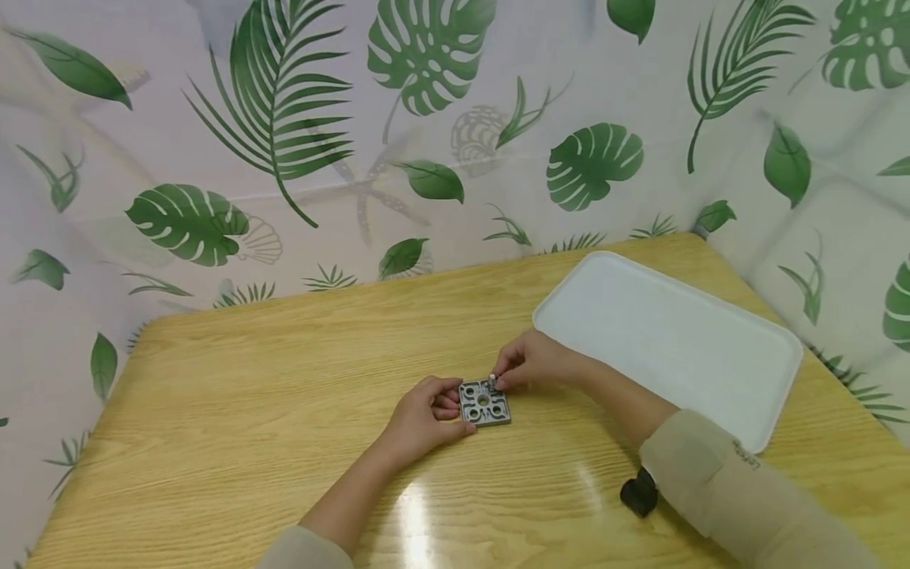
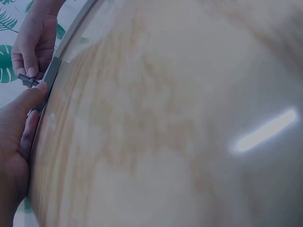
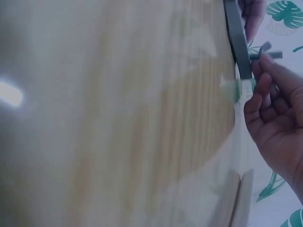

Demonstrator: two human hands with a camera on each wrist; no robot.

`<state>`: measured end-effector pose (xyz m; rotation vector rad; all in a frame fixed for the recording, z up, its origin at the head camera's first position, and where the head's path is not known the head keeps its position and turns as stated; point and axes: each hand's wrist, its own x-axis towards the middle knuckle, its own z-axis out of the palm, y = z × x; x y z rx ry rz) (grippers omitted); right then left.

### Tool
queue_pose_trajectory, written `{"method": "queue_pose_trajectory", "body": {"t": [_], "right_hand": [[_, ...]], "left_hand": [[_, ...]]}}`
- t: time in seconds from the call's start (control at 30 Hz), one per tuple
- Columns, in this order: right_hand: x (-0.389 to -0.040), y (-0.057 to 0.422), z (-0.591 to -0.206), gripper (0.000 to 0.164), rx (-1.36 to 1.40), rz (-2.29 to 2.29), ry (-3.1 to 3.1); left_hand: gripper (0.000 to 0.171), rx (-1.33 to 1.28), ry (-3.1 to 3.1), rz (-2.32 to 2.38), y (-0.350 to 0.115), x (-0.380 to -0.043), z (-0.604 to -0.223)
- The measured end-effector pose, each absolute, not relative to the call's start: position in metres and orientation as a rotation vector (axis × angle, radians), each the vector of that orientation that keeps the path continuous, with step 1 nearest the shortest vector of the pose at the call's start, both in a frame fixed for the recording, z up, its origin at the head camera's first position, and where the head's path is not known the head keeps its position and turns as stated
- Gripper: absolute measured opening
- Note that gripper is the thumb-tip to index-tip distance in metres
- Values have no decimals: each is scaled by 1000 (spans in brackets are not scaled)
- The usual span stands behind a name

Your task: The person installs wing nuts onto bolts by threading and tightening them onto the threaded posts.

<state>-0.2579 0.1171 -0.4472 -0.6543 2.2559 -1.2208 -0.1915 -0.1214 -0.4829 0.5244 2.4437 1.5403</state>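
A small square grey metal plate (image 1: 493,403) with several round holes lies on the wooden table. My left hand (image 1: 421,420) grips it from the left, thumb at the near edge and fingers along the left side. At its far right corner, my right hand (image 1: 535,361) pinches a small metal pin (image 1: 492,379). The right wrist view shows the pin (image 3: 272,55) as a grey shaft with a short crosspiece, standing out from the face of the plate (image 3: 238,40). Its lower end is hidden by the fingers.
A white rectangular tray (image 1: 675,348) lies at the back right, with the right forearm in front of it. A black object (image 1: 639,493) sits beside the right sleeve. Leaf-printed cloth (image 1: 455,158) hangs behind the wooden table (image 1: 284,379).
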Motion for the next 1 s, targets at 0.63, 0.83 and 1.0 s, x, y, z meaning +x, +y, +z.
{"method": "queue_pose_trajectory", "body": {"t": [0.63,0.83,1.0], "right_hand": [[-186,78,-462,12,221,-1669,2702],[-179,67,-471,13,174,-1709,2812],[-175,66,-469,16,192,-1688,2817]], "left_hand": [[64,532,2450,1581,-118,-192,-486],[64,520,2461,1546,-119,-192,-485],[64,531,2468,1540,-119,-191,-486]]}}
